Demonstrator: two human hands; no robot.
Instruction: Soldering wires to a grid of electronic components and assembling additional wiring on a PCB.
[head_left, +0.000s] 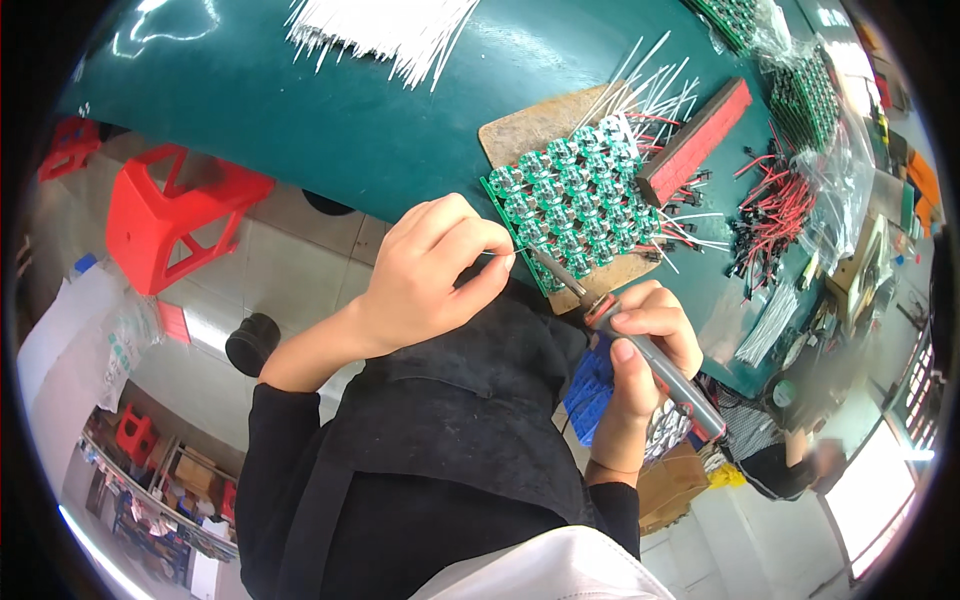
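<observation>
My right hand [648,350] is wrapped round the grey handle of a soldering iron [657,362]. Its metal tip reaches up and left to the near-left edge of a panel of green circuit boards [575,200]. Between thumb and forefinger, my left hand [435,265] pinches a thin strand of solder wire [500,253], whose end lies close to the iron's tip. The panel rests on a brown board [520,128]. White and red wires [655,95] stick out along its far and right sides. A red-topped bar [697,140] lies across its right edge.
The green table [400,130] carries a bundle of white wires [385,30] at the back. To the right lie a heap of red and black wires [772,210], more stacked circuit boards [805,100] and plastic bags. A red stool [180,215] stands left; another person [775,465] is at lower right.
</observation>
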